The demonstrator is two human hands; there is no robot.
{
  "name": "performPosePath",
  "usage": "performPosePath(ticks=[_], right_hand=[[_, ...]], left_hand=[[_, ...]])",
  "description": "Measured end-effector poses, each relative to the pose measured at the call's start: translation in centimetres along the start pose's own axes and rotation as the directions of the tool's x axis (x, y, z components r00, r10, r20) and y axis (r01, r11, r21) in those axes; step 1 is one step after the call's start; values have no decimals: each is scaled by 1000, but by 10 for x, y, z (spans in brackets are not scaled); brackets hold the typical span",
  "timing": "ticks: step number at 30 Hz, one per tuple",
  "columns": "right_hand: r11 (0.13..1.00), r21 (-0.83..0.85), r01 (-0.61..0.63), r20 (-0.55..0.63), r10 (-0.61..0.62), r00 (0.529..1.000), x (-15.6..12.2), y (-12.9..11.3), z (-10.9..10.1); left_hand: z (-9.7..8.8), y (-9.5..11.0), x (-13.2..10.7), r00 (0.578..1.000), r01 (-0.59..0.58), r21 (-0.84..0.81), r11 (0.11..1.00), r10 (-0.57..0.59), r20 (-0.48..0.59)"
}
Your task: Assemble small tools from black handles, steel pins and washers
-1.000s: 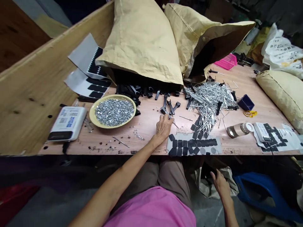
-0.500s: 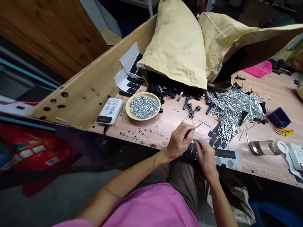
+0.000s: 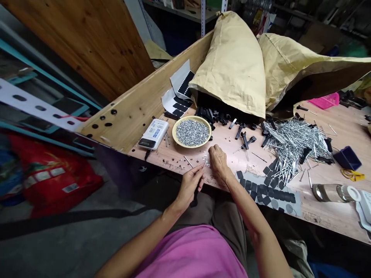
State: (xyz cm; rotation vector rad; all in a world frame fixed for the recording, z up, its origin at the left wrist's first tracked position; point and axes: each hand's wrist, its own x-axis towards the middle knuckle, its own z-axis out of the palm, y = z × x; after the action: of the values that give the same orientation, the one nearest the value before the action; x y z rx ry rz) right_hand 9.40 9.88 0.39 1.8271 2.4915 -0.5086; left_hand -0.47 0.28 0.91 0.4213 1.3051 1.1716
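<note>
My left hand (image 3: 190, 184) is closed on a black plastic piece (image 3: 194, 199) at the bench's front edge. A thin metal rod (image 3: 204, 164) sticks up past its fingertips. My right hand (image 3: 218, 162) rests on the bench with fingers bent and pressed together; whatever is in them is hidden. Beside those fingers lie small loose metal nuts or washers (image 3: 206, 158). Just behind stands a yellow bowl (image 3: 174, 141) full of the same small rings (image 3: 192, 132). A single loose rod (image 3: 188, 161) lies to the left of them.
A white box-like device (image 3: 154, 133) sits left of the bowl. Large tan sacks (image 3: 232, 69) spill black plastic parts (image 3: 245, 141). To the right are a heap of metal rods (image 3: 298, 143), a sheet of black pads (image 3: 268, 189), a dark blue container (image 3: 348, 157) and a glass jar (image 3: 330, 192).
Both hands have moved left from beside the black pads toward the loose rings. My right hand has left the left one and reached down to the bench. The view has shifted too.
</note>
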Motion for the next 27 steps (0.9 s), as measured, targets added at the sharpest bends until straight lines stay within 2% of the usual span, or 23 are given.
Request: performPosePath(ticks=[3,5,6,7,9,11,12,14,18,22,24,27], right_hand=[[994,108,-18,-62,25,998,0,5,4],[961,275,-32,-122,68,990,-5,12,7],[913,406,-30,-159,103,982,-10,15,8],[828,561,-18,-188,149,971,-16,18,9],[541,840,26,-189,248,950,-33,24,10],[285,957,61,-151,305,940,-52,26,9],[202,976,78,-142,327,934,-60,27,8],[120,987,111,-148,375,915,-73,29,5],[109,981,160,-192,438,878,-86,33,3],[187,961,203,-267,444,855,-90,39,8],[267,937,228,-329,446,832,-92,40,12],[486,838,246,-466,404,787,-99,41,17]], left_hand=[[0,3,2,1000,16,-4,1000,-16,17],[1,6,2,999,24,2,1000,-24,48],[3,7,1,997,29,7,1000,-30,69],[5,8,0,995,36,12,999,-37,91],[10,9,-2,989,44,25,999,-48,141],[16,7,-5,978,52,46,998,-60,198],[19,5,-6,972,54,58,997,-66,226],[24,2,-8,959,51,87,995,-73,274],[30,-2,-11,942,25,156,987,-76,326],[32,-2,-13,933,22,199,980,-92,349],[33,-2,-14,926,44,201,979,-116,360],[34,-2,-16,911,111,193,975,-178,372]])
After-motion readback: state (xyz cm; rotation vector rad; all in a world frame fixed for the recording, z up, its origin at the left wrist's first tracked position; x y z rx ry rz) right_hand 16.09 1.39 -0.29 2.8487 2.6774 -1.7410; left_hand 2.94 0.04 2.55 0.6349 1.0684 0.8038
